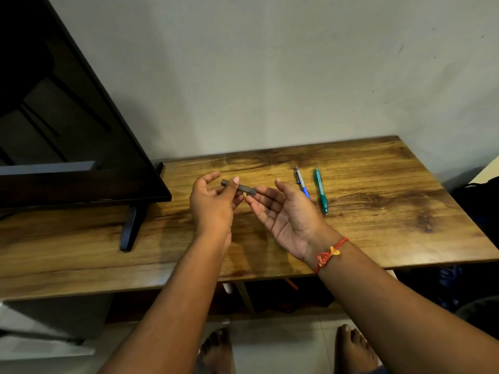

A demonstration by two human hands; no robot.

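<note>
**Small dark bar held over the middle of the tabletop**

The left hand [213, 201] grips a short dark bar [239, 187]: the thumb lies across the top near its left end and the curled fingers close under it. The bar is in the air, nearly level, above the middle of the tabletop [378, 184] and somewhat toward the far edge.

The right hand [286, 211] is turned palm up with its fingers loosely stretched. Its fingertips meet the bar's right end, and the thumb stands clear of it, so it grasps nothing. A red thread [330, 255] is tied round that wrist.

Toward the right edge from the hands, a blue pen [302, 183] and a green pen [320, 191] lie side by side, apart from each other. A dark screen [67, 117] fills the far left corner, its foot [132, 228] reaching toward the near edge.
</note>
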